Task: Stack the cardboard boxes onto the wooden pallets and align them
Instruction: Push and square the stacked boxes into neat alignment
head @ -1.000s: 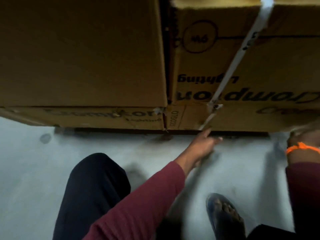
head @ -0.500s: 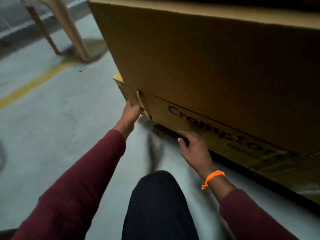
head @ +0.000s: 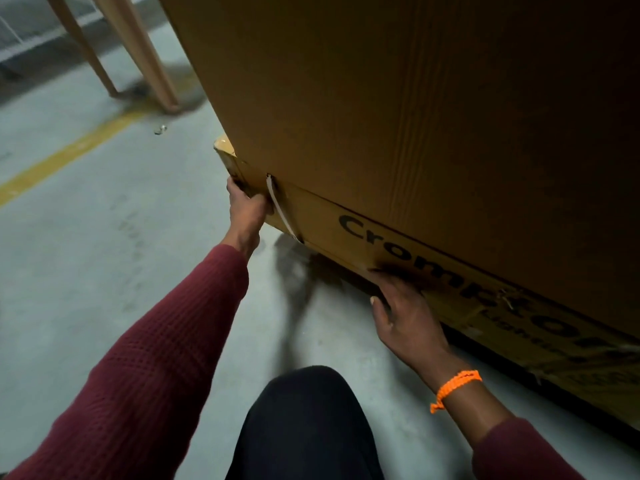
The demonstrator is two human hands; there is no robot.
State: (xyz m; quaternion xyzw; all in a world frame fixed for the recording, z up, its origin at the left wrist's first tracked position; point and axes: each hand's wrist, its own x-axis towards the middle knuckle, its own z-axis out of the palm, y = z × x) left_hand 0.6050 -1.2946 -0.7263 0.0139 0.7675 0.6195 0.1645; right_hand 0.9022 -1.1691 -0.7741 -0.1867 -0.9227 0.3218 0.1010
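A large plain cardboard box (head: 398, 116) fills the upper right and sits on a flatter lower box (head: 433, 271) printed with black lettering and bound by a white strap (head: 280, 209). My left hand (head: 247, 206) grips the lower box's left corner, fingers curled round its edge beside the strap. My right hand (head: 403, 313) holds the lower box's bottom edge, fingers tucked under it and hidden, thumb on the front face. A dark gap shows beneath the box; no pallet is plainly visible.
Grey concrete floor (head: 104, 254) spreads to the left, crossed by a yellow painted line (head: 69, 150). Two tan furniture legs (head: 138, 53) stand at the upper left near the boxes. My dark-trousered knee (head: 311, 420) is at the bottom centre.
A second ago my left hand pointed at the strap between two boxes, seen head-on. My view has since swung left to the stack's corner, and both hands took hold of the lower box.
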